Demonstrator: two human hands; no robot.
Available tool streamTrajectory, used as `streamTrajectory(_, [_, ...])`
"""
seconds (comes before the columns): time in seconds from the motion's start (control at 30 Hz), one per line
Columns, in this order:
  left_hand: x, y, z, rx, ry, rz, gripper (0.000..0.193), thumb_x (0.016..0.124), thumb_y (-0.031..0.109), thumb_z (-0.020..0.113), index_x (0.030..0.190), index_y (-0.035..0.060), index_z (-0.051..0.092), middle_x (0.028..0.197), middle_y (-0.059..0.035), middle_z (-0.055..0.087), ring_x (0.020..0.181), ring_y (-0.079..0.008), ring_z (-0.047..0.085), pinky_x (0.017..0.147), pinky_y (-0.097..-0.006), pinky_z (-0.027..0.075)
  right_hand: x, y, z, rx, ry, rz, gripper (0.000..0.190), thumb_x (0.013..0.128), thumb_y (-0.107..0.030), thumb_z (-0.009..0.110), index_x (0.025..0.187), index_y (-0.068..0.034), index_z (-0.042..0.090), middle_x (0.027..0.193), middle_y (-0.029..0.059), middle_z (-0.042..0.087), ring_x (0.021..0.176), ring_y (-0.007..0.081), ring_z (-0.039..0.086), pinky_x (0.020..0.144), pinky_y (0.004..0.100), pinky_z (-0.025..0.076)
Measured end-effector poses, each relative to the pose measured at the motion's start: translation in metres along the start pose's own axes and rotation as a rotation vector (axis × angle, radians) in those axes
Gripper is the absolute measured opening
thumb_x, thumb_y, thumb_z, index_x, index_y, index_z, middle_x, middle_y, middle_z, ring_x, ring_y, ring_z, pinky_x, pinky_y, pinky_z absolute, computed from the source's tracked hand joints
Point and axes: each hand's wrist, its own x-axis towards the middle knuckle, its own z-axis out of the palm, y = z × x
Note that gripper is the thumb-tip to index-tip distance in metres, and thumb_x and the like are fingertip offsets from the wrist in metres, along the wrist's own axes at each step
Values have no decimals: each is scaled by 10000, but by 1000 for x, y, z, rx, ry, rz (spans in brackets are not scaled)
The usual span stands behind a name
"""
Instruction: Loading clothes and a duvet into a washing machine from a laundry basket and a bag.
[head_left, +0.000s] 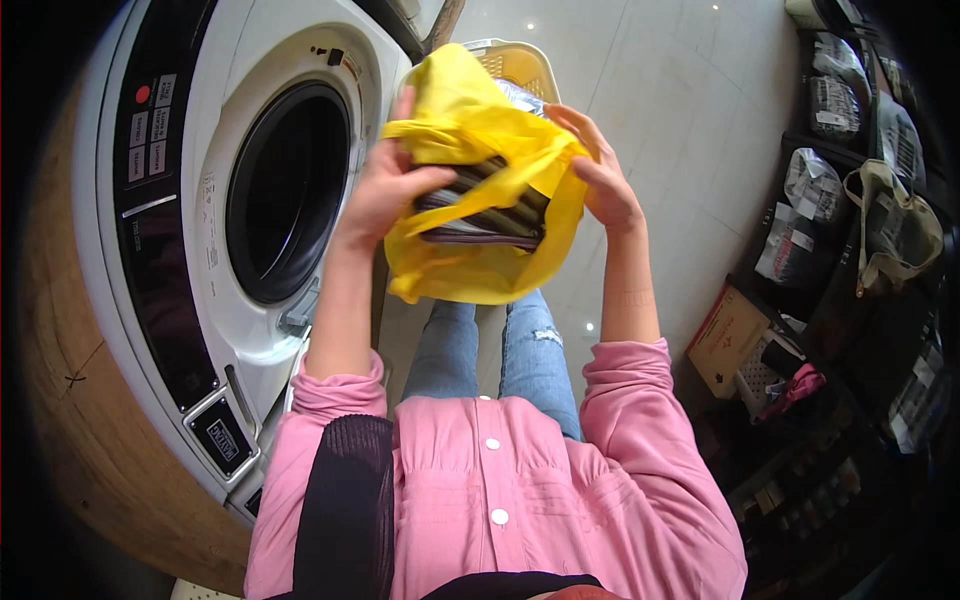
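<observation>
Between my two hands hangs a yellow fabric bag (480, 277), its mouth spread towards me. Folded striped textiles (495, 206) in dark brown, olive and grey show inside it. At the bag's left rim, my left hand (390, 187) grips the cloth, its thumb reaching over the opening. The fingers of my right hand (600, 165) pinch the right rim near a twisted yellow strap. Part of the bag's contents is hidden by straps and folds of cloth. Beyond the bag stands a plastic basket (553, 79), mostly covered by it, with a clear plastic packet (519, 97) in it.
To my left is a white Maytag front-loading washer (300, 37) with a dark round door (289, 191). Wood panelling (82, 420) edges it. Dark shelves on the right hold plastic-wrapped packages (832, 105), a beige bag (900, 255) and a cardboard box (724, 337). Tiled floor (675, 150) lies between.
</observation>
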Motion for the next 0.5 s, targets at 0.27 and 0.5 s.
streamTrajectory(0.27, [-20, -62, -42, 17, 294, -201, 931, 802, -31, 645, 1498, 118, 45, 1403, -99, 407, 1260, -214, 425, 1028, -320, 362, -2, 115, -7, 18, 601, 563, 690, 792, -486, 677, 1232, 18, 506, 1134, 121, 584, 850, 199, 624, 755, 254, 518])
streamTrajectory(0.5, [-37, -113, -47, 687, 445, -212, 764, 735, 57, 742, 1344, -17, 287, 1260, -149, 493, 1135, -237, 505, 971, -335, 410, 21, 137, 15, -1083, 645, 522, 339, 889, -342, 533, 1052, -45, 543, 1121, 237, 574, 1018, 422, 571, 872, 480, 457])
